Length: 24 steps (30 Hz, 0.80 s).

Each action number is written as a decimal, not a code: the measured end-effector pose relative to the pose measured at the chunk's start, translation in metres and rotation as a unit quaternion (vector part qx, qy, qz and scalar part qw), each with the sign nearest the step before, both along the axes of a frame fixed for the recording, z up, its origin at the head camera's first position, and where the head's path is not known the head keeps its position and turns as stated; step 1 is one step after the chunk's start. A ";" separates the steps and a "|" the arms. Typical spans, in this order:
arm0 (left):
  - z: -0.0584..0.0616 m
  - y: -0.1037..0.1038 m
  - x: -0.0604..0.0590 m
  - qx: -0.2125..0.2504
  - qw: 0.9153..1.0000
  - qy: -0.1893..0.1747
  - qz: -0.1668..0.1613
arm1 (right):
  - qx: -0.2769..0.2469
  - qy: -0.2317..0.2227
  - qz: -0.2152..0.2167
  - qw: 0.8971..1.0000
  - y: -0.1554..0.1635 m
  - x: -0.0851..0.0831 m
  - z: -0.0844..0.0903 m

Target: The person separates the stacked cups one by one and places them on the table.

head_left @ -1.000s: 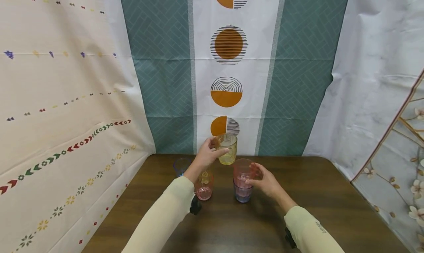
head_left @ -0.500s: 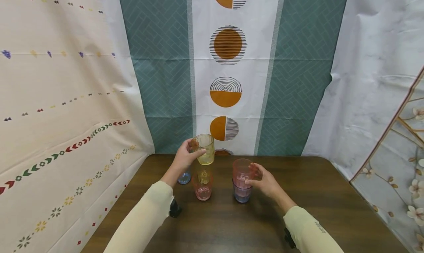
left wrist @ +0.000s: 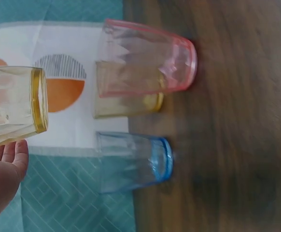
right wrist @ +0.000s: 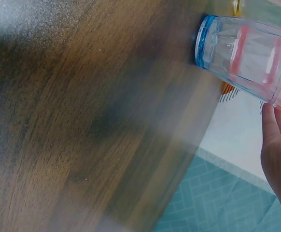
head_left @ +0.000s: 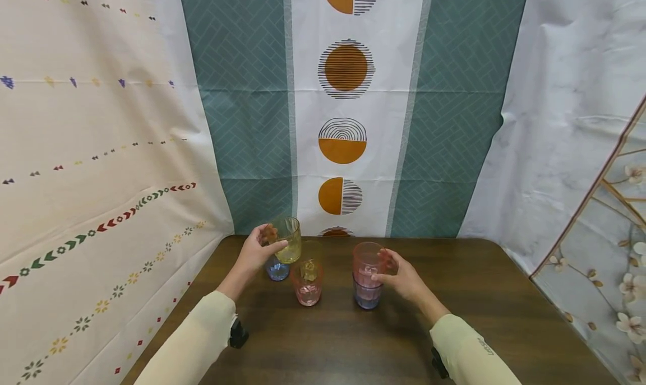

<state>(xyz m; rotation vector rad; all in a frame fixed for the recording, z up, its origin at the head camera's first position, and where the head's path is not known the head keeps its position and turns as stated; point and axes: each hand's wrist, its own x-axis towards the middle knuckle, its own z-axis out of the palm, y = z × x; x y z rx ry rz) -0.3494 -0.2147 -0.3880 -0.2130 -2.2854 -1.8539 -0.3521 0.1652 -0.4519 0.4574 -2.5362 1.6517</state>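
Observation:
My left hand [head_left: 271, 239] grips a yellow cup [head_left: 289, 247] by its rim and holds it in the air, slightly tilted, just over a blue cup [head_left: 276, 270] at the table's back left. In the left wrist view the yellow cup [left wrist: 15, 106] hangs clear of the blue cup [left wrist: 135, 162]. My right hand [head_left: 382, 265] holds a pink cup [head_left: 366, 259] nested in a bluish cup [head_left: 368, 297] that stands on the table. In the right wrist view the nested pair [right wrist: 242, 50] shows, with my fingers [right wrist: 275, 145] beside it.
A second pink cup [head_left: 308, 288] stands between my hands, with another yellow cup [left wrist: 126, 104] right behind it. The dark wooden table [head_left: 454, 318] is boxed in by patterned cloth backdrops [head_left: 242, 121] behind and on both sides.
My left hand has carried the yellow cup leftward and down, from the centre back to just above the blue cup. The right hand and its stacked cups have stayed put.

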 end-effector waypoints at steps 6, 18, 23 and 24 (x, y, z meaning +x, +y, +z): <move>-0.014 -0.015 0.002 -0.019 1.000 0.003 0.007 | -0.005 -0.003 -0.003 1.000 -0.001 0.000 0.001; -0.038 -0.041 0.015 -0.038 0.999 -0.021 0.006 | 0.006 -0.006 -0.001 1.000 -0.001 -0.001 0.000; -0.050 -0.049 0.017 -0.043 0.999 -0.031 0.002 | 0.008 -0.005 -0.001 1.000 0.000 0.000 0.000; -0.053 -0.050 0.017 -0.043 0.998 -0.034 0.003 | 0.007 -0.007 -0.002 1.000 0.000 0.000 0.001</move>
